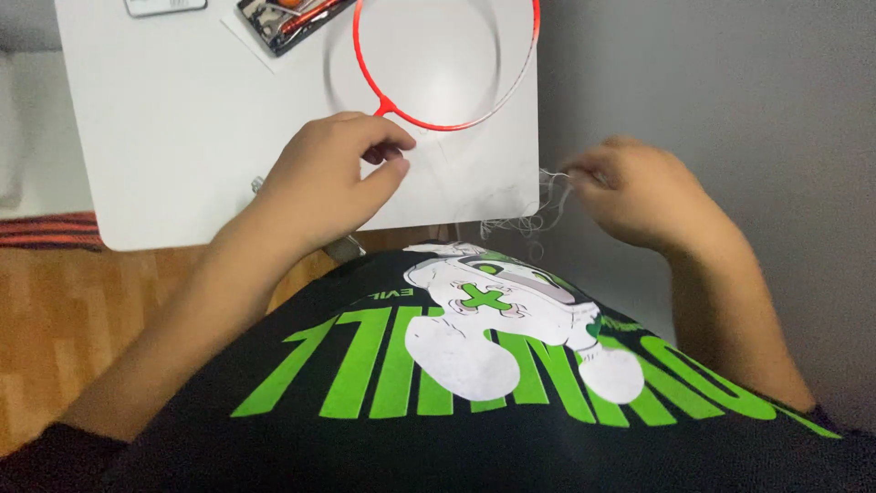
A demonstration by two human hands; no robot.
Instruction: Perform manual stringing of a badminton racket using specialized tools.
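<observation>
We took this for a room in a home. A small white surface (pixel 182 137) with rounded corners stood on a warm wood-plank floor (pixel 64 310) beside a plain grey wall (pixel 712 82). A striped red and dark rug (pixel 46 230) lay at the left edge, and a small open tool tray (pixel 287 18) sat on top.
</observation>
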